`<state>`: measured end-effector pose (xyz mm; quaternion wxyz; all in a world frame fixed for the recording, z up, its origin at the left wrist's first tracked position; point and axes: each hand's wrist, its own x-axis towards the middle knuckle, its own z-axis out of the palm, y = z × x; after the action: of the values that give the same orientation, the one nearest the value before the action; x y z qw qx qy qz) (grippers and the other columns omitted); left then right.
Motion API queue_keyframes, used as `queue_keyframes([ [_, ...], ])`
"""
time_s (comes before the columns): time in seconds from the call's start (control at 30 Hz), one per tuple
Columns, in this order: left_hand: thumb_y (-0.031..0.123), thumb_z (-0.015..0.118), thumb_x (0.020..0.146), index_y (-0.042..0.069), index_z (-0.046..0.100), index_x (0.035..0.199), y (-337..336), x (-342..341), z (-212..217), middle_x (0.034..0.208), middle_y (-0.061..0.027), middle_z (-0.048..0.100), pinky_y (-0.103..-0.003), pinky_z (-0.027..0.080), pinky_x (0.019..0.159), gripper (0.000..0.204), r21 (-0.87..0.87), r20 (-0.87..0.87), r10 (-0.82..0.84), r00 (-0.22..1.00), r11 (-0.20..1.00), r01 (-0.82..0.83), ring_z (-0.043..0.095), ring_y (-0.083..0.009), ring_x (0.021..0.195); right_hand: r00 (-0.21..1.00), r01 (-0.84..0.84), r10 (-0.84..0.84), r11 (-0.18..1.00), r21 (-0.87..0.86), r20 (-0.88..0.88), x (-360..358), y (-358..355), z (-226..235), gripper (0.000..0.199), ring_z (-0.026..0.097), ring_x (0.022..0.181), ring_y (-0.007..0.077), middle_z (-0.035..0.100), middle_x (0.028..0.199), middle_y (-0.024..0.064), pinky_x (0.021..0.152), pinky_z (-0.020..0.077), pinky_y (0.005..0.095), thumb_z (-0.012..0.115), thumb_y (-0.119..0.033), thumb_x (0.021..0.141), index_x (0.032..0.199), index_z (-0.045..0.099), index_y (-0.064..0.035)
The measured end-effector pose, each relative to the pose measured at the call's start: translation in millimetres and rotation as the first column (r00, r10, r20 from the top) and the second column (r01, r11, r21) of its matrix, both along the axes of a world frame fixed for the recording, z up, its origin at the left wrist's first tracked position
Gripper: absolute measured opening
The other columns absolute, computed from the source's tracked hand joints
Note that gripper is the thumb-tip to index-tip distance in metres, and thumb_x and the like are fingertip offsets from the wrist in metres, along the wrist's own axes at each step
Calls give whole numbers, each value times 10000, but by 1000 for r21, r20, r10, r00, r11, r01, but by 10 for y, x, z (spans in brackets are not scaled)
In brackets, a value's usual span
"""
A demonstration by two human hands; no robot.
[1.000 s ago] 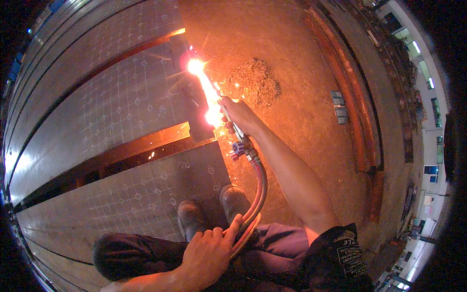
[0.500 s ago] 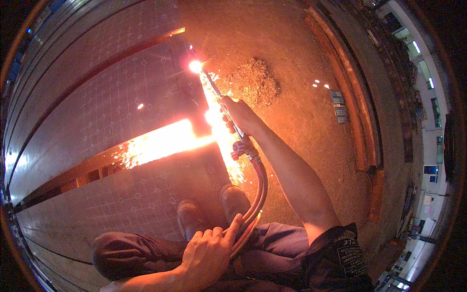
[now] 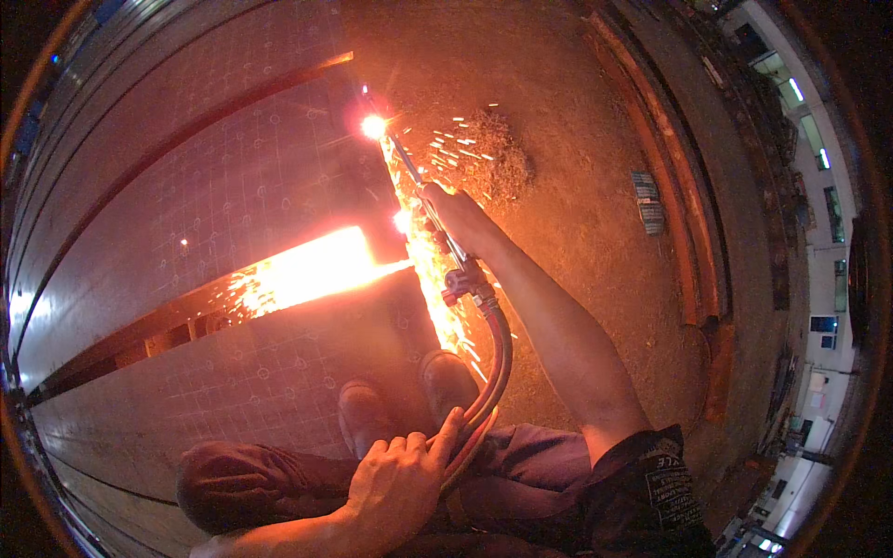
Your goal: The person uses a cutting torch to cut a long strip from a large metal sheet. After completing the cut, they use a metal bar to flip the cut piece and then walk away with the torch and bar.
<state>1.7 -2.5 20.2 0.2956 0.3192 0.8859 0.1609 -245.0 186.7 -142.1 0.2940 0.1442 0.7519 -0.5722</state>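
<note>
Torch (image 3: 466,279), gripped by right hand (image 3: 459,221), hoses (image 3: 503,346) by left hand (image 3: 398,476), is best held steady at right edge of plate (image 3: 284,172).

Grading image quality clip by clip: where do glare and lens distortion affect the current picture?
Head view: a white glare spot hides detail near the far end of the cutting torch; the gap between steel plates is partly blown out. Head view: the plates' edges bend toward the left rim and the corners go black. Head view: right hand and left hand show clear outlines.
</note>
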Motion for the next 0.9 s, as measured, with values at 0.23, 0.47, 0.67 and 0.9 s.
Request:
queue_keyframes([
  [0.23, 218, 573, 860, 49, 271, 1497, 52, -92, 121, 817, -118, 610, -379, 526, 654, 725, -28, 87, -25, 996, 999, 28, 643, -252, 744, 999, 41, -40, 997, -59, 23, 11, -34, 17, 474, 499, 502, 130, 522, 692, 56, 440, 446, 324, 485, -505, 893, 901, 558, -37],
  [0.47, 212, 565, 862, 53, 275, 1496, 31, -52, 73, 809, -106, 605, -377, 525, 648, 716, -35, 19, -38, 999, 999, 38, 637, -245, 730, 1000, 31, -31, 998, -46, 4, 60, -65, 143, 457, 504, 518, 137, 518, 701, 54, 458, 455, 329, 490, -492, 887, 897, 555, -40],
  [0.67, 211, 566, 853, 52, 270, 1499, 58, -70, 103, 805, -102, 604, -367, 523, 646, 728, -56, 55, -38, 998, 998, 41, 633, -241, 723, 999, 34, -36, 998, -47, -25, 59, -81, 159, 423, 493, 511, 128, 513, 699, 53, 448, 448, 320, 485, -462, 897, 872, 552, -45],
  [0.9, 161, 543, 857, 62, 291, 1496, 41, -57, 109, 787, -95, 597, -358, 514, 639, 694, -44, 21, -33, 999, 998, 34, 628, -238, 711, 997, 72, -71, 995, -64, 19, 69, -94, 184, 434, 495, 502, 133, 522, 688, 52, 439, 434, 314, 473, -468, 910, 866, 552, -43],
])
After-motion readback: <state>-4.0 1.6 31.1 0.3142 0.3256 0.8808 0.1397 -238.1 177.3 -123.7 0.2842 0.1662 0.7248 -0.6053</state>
